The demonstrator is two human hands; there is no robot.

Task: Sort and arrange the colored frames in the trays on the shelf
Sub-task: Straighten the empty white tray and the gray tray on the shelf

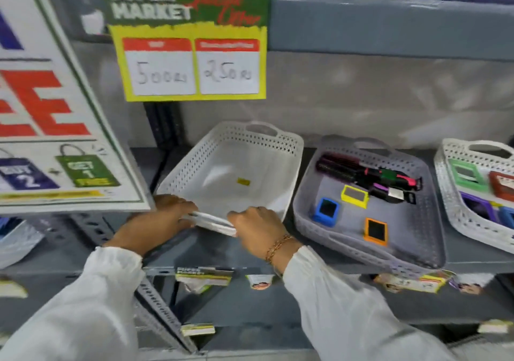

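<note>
Three trays: set side by side on the grey shelf [278, 252], with signs hung above.
White tray [233, 166]: on the left, near edge tipped up; nothing is seen inside but a small yellow sticker [243, 182].
Grey tray [411, 249]: in the middle; hair brushes [361, 174] and three frames are kept in it.
Right tray [450, 210]: more frames are held in it, green, red and purple ones; it is partly cut off.
Left hand [164, 216]: fingers curled shut on the white tray's near rim.
Right hand [258, 227]: fingers closed on the same rim.
Good way to do it: the tray should be set flat and straight beside the grey one.
Frames: small bright squares with dark middles; blue frame [326, 212], yellow frame [354, 196], orange frame [375, 232], lying apart.
</note>
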